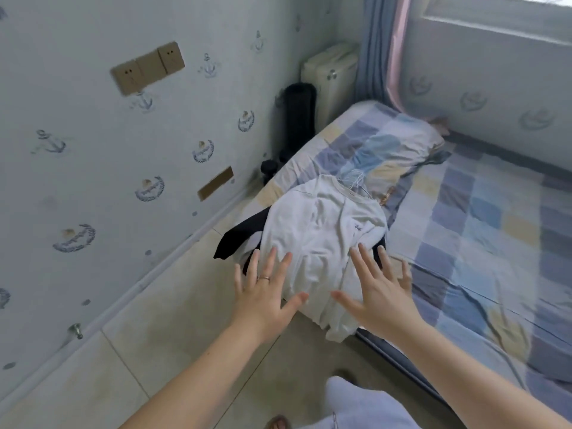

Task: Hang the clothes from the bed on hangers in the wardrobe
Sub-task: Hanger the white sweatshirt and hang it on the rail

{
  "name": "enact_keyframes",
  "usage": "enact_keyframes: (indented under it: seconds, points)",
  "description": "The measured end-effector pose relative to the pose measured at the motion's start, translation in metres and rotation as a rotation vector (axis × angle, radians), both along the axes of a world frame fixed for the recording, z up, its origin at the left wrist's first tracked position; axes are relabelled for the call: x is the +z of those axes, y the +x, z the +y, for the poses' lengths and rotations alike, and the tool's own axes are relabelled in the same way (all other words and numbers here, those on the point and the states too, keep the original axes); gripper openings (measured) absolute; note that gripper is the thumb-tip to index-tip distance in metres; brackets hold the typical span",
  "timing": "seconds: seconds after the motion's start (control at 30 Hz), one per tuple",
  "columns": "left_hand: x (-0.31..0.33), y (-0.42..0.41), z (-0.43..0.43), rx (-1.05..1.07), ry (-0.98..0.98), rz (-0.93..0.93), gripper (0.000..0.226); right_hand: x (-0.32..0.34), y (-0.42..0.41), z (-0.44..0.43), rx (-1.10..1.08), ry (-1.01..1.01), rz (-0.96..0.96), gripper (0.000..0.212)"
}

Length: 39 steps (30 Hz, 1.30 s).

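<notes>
1. White T-shirt [322,236] lies face up on the near left corner of the bed [483,230], collar toward the far end. Its hem hangs over the near edge of the mattress.
2. A black garment [238,239] lies under the T-shirt, sticking out at its left side and showing a little at its right.
3. Left hand [266,289]: fingers straight and spread, palm down, over the near left edge of the T-shirt. A ring [264,277] is on one finger. It grips nothing.
4. Right hand [380,289]: fingers likewise straight and spread, palm down, over the near right part of the T-shirt. It grips nothing.
5. The hands are apart, with the shirt's middle between them. Whether the palms press on the cloth or are just above it cannot be told.
6. The bed carries a blue, grey and yellow checked sheet. A matching pillow [380,144] lies just beyond the shirt's collar.
7. Far left of the bed, a black cylindrical appliance [298,116] stands on the floor near the wall. A blue and pink curtain [380,48] hangs behind the bed's far end.
</notes>
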<state>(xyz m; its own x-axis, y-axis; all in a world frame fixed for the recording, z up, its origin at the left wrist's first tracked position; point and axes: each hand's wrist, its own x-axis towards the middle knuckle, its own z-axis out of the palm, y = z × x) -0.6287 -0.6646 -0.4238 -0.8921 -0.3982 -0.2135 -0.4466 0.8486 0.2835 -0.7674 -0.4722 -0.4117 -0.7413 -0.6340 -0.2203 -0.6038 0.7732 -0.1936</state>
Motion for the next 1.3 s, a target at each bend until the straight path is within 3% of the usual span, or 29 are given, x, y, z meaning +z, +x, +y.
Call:
enact_keyframes:
  seconds: [0.47, 0.8, 1.03, 1.3]
  points:
    - [-0.031, -0.271, -0.03, -0.155, 0.041, -0.14, 0.079, -0.039, -0.218, -0.005, -0.164, 0.028, -0.147, 0.089]
    - [-0.073, -0.394, -0.091, -0.216, 0.075, -0.214, 0.078, -0.078, -0.316, -0.035, -0.234, 0.095, -0.233, 0.084]
    - [-0.151, -0.474, -0.165, -0.255, 0.101, -0.325, 0.078, -0.163, -0.376, -0.089, -0.398, 0.187, -0.352, 0.083]
    - [-0.305, -0.565, -0.217, -0.3, 0.07, -0.382, 0.078, -0.303, -0.458, -0.134, -0.449, 0.225, -0.372, 0.077]
